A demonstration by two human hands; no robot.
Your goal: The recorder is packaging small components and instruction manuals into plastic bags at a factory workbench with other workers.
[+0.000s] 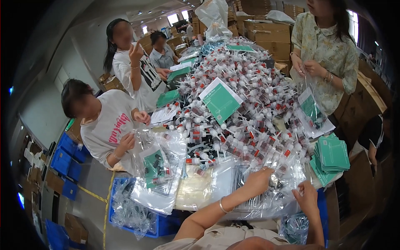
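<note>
My left hand [257,182], its wrist in a bracelet, reaches over a clear plastic bag [287,181]. Its fingers are closed beside the small bottles, and what they grip is hidden. Dark small pieces show through the bag. At the bag's right edge is my right hand [307,197], thumb and fingers curved and a little apart, with nothing plainly in them. Beyond both hands rises a large heap of small clear bottles [246,104] with white nozzles and red parts. Flat clear bags with printed sheets [237,183] lie left of my left hand.
Green leaflets [332,154] are stacked at right; another leaflet [221,101] lies on the heap. Blue bins [118,208] hold clear plastic at the table's near edge. One person [108,125] at left handles a filled bag; another [323,62] stands at right. Cartons [266,35] stand behind.
</note>
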